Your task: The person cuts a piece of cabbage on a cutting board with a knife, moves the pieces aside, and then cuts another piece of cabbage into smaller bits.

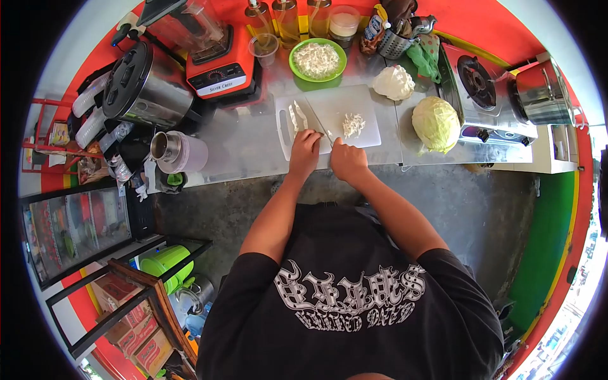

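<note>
A white cutting board [358, 95] lies on the metal counter. My right hand [349, 159] is closed around the handle of a knife [318, 115], whose blade slants up and left across the board. Just left of the blade, my left hand [304, 152] has its fingers curled down onto pale cabbage strips [297, 116]; the fingers hide their lower ends. To the right of the knife sits a small heap of shredded cabbage [354, 125]. A green bowl [342, 62] behind the board holds more shreds.
Right of the board are a whole cabbage [436, 125], a cut white piece [393, 83] and a gas stove [481, 95]. A red blender [218, 69], a large steel pot [149, 88] and a jug [180, 152] stand left. Bottles [286, 22] line the back.
</note>
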Available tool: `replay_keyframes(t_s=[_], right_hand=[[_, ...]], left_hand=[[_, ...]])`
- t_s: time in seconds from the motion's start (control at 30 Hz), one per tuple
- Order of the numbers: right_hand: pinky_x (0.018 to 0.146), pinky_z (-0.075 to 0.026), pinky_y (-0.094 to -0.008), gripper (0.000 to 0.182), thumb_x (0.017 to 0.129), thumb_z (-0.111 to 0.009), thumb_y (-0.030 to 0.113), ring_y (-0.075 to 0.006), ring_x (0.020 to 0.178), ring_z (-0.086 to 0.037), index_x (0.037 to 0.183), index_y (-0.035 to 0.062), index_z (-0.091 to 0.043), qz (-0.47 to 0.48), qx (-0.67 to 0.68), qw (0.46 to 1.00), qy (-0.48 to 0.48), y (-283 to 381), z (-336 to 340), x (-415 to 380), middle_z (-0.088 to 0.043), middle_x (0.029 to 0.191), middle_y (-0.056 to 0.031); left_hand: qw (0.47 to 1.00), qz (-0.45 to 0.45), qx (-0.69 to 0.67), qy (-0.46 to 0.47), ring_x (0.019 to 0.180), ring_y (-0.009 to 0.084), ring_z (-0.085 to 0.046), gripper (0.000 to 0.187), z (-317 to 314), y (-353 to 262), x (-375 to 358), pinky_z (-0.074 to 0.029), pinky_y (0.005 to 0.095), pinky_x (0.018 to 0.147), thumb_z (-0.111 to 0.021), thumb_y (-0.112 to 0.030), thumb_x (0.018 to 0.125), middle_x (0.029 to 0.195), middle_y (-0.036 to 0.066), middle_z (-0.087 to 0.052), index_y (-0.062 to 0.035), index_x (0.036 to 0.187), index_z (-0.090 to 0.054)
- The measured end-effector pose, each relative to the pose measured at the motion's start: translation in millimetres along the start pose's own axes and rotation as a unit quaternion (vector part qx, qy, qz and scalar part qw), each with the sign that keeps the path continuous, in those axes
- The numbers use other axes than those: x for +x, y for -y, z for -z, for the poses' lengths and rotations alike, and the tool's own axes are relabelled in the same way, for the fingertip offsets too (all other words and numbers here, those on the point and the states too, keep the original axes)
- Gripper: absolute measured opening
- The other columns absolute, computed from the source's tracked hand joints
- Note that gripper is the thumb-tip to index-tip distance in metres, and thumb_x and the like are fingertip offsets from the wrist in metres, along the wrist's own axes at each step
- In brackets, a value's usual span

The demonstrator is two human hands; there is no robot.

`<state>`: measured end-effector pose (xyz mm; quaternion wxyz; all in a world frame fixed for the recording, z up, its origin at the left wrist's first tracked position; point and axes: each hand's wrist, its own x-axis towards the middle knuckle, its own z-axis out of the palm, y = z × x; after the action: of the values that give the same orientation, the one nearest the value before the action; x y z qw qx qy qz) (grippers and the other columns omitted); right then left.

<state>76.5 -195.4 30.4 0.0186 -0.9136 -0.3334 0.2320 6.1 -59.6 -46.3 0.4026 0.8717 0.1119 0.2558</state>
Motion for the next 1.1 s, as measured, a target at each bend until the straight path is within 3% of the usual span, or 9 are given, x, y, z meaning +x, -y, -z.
replay_keyframes(t_s=[0.3, 0.6, 0.77, 1.1], right_hand=[[0.075, -0.059, -0.0458, 0.016, 0.092, -0.055, 0.011, -0.0359, 0.088, -0.075, 0.104, 0.0002, -0.053, -0.008, 0.005, 1.000, -0.011, 2.9, -11.6, 3.6, -0.075, 0.090, -0.0220], [0.078, -0.059, -0.0445, 0.017, 0.093, -0.055, 0.012, -0.0360, 0.089, -0.075, 0.105, 0.0003, -0.053, -0.013, 0.006, 1.000, -0.007, 7.9, -14.2, 0.1, -0.075, 0.091, -0.0213], [0.078, -0.059, -0.0449, 0.019, 0.093, -0.055, 0.012, -0.0360, 0.090, -0.075, 0.106, -0.0004, -0.052, 0.013, 0.008, 1.000, -0.009, 7.1, -3.2, 7.2, -0.075, 0.091, -0.0222], [0.077, -0.059, -0.0455, 0.017, 0.092, -0.055, 0.011, -0.0363, 0.088, -0.076, 0.105, -0.0002, -0.053, -0.016, 0.034, 0.999, -0.018, 10.1, -14.2, 8.2, -0.075, 0.091, -0.0222]], left_hand=[[1.000, 0.001, -0.003, -0.011, 0.100, 0.0355, -0.062, 0.012, 0.8, -1.3, -0.9, -0.050, 0.0438, 0.087, -0.062, -0.001, 0.091, 0.101, 0.014, -0.065, -0.0002, 0.100, -0.070], [0.999, 0.017, 0.049, -0.007, 0.099, 0.0344, -0.061, 0.009, 10.1, -11.8, 6.7, -0.050, 0.0418, 0.086, -0.064, -0.010, 0.092, 0.101, 0.012, -0.064, -0.0014, 0.094, -0.068], [0.984, -0.038, 0.153, 0.087, 0.098, 0.0268, -0.062, 0.008, 31.4, -20.5, 11.9, -0.053, 0.0406, 0.084, -0.065, -0.009, 0.090, 0.094, 0.004, -0.065, -0.0054, 0.093, -0.072], [0.965, -0.015, 0.152, 0.212, 0.096, 0.0315, -0.066, 0.016, 47.1, -11.6, 39.7, -0.054, 0.0426, 0.083, -0.066, -0.008, 0.087, 0.097, 0.008, -0.071, -0.0104, 0.096, -0.079]])
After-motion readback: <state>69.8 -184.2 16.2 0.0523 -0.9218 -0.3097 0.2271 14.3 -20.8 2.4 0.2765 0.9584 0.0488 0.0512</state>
